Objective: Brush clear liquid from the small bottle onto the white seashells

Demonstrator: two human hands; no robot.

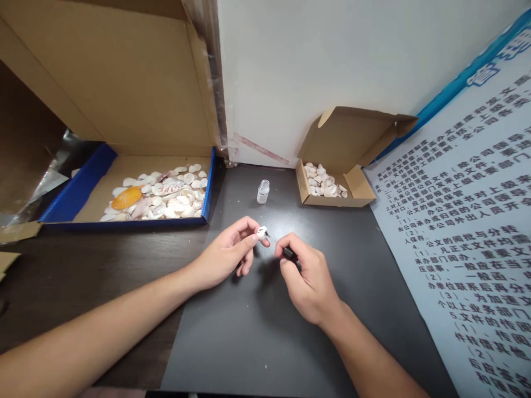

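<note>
Between the thumb and fingers of my left hand (232, 246) is a small white seashell (262, 232) with dark marks on its right side. My right hand (309, 279) is closed around a short black cap (289, 254), just right of the shell. A thin dark tip shows at the shell's edge; whether it joins the cap I cannot make out. Beyond both hands, a small clear bottle (263, 193) with a pale label stands upright, its threaded neck uncovered.
A blue-edged cardboard box (211, 190) at left, lid raised, holds many white shells (182, 193) and an orange shell (126, 198). A smaller open box (338, 200) at back right contains more shells (322, 179). A printed sheet (464, 221) borders the black mat (232, 342) on the right.
</note>
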